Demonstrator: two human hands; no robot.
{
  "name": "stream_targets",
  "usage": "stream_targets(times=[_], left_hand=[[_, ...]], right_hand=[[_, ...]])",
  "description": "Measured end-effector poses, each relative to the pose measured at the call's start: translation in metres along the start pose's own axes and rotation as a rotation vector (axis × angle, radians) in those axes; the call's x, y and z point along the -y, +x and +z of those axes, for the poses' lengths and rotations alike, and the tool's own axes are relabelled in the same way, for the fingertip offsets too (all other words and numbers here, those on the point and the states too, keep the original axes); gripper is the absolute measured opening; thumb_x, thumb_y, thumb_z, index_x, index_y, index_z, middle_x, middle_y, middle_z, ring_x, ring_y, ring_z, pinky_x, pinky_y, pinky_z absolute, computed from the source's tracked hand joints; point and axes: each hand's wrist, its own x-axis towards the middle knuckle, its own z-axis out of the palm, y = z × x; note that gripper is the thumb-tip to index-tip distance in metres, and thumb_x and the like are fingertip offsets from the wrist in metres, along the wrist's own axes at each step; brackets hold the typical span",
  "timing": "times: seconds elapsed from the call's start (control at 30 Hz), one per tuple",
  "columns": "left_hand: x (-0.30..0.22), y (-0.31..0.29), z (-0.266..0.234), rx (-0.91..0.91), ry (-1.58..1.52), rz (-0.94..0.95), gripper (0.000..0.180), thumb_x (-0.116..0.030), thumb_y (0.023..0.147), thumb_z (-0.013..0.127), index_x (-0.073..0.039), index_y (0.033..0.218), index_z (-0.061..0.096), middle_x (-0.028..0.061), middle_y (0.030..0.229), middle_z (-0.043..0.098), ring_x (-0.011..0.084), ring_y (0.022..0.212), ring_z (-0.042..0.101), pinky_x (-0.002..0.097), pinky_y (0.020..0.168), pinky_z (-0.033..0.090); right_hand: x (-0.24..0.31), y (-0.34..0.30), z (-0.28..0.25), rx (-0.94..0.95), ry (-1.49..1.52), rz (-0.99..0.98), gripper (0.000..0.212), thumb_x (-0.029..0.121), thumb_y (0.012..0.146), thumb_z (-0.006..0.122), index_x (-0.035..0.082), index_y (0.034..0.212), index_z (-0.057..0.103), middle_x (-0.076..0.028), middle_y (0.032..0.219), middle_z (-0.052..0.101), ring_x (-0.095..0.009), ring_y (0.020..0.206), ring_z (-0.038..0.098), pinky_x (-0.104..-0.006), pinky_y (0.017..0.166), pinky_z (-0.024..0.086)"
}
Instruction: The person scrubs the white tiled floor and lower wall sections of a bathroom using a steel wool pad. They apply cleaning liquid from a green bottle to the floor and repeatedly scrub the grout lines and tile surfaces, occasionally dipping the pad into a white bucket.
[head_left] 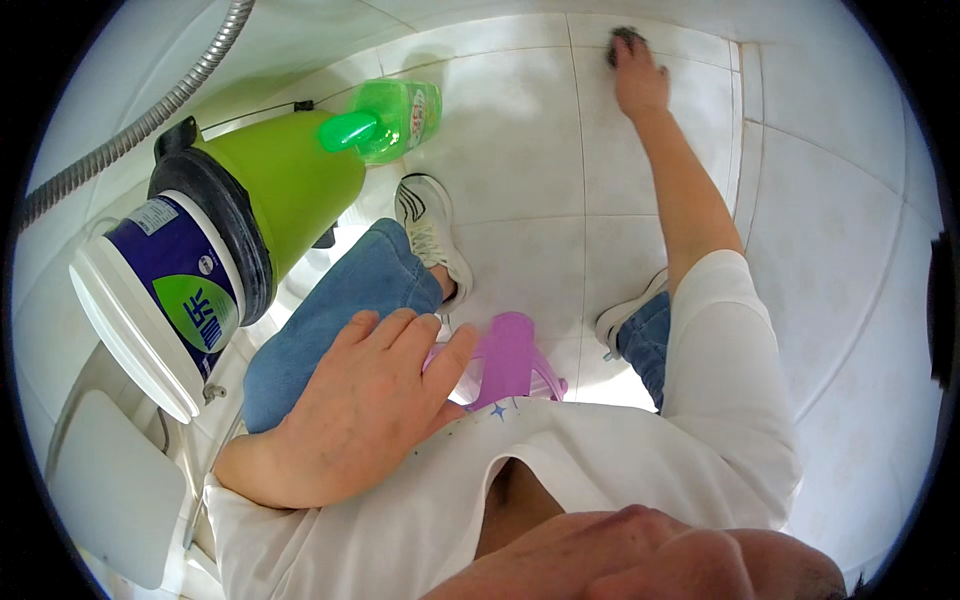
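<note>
My right hand [641, 85] stretches out to the far right, its fingers closed over a dark, wiry scouring pad [627, 38]. The pad is pressed against the pale tiles [510, 130], close to the far edge and the corner. Most of it is hidden beneath the fingers. My left hand [365, 400] lies over my bent left knee with its fingers stretched out, and nothing is in it. Between my legs is a pink-purple plastic piece [508, 355], which looks like part of a low stool.
A clear green liquid bottle [395, 120] stands at the far left. Next to it is a lime-green bin [290, 180] with a black rim, and a white lidded bucket [130, 310] sits on top. A metal hose [150, 125] curves down at upper left. A tiled wall [830, 220] rises on the right.
</note>
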Motion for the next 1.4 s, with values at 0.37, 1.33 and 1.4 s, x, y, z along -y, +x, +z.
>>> stream_targets(times=[0.37, 1.33, 1.4], left_hand=[[-0.005, 0.011, -0.008, 0.076, -0.061, -0.027, 0.061, -0.023, 0.070, 0.071, -0.002, 0.121, 0.046, 0.0149, 0.107, 0.052, 0.0316, 0.102, 0.051, 0.0411, 0.086, 0.040], [-0.003, 0.008, -0.004, -0.012, -0.023, 0.023, 0.052, -0.027, 0.075, 0.069, -0.002, 0.116, 0.049, 0.0109, 0.092, 0.052, 0.0241, 0.090, 0.052, 0.0350, 0.077, 0.040], [-0.002, 0.010, -0.004, -0.015, -0.021, 0.029, 0.052, -0.026, 0.075, 0.069, -0.002, 0.116, 0.049, 0.0109, 0.092, 0.052, 0.0241, 0.090, 0.051, 0.0348, 0.076, 0.040]], right_hand=[[0.146, -0.003, 0.000, 0.055, 0.154, -0.294, 0.041, 0.014, 0.088, 0.042, 0.013, 0.129, 0.045, -0.011, 0.139, 0.039, -0.025, 0.129, 0.036, -0.0494, 0.099, 0.036], [0.065, -0.054, 0.005, -0.002, 0.118, -0.239, 0.046, 0.006, 0.084, 0.050, 0.006, 0.130, 0.044, -0.018, 0.137, 0.039, -0.032, 0.127, 0.039, -0.0462, 0.097, 0.039], [0.061, -0.013, 0.001, -0.021, 0.115, -0.202, 0.045, 0.007, 0.084, 0.048, 0.008, 0.129, 0.045, -0.017, 0.137, 0.040, -0.031, 0.126, 0.040, -0.0459, 0.096, 0.039]])
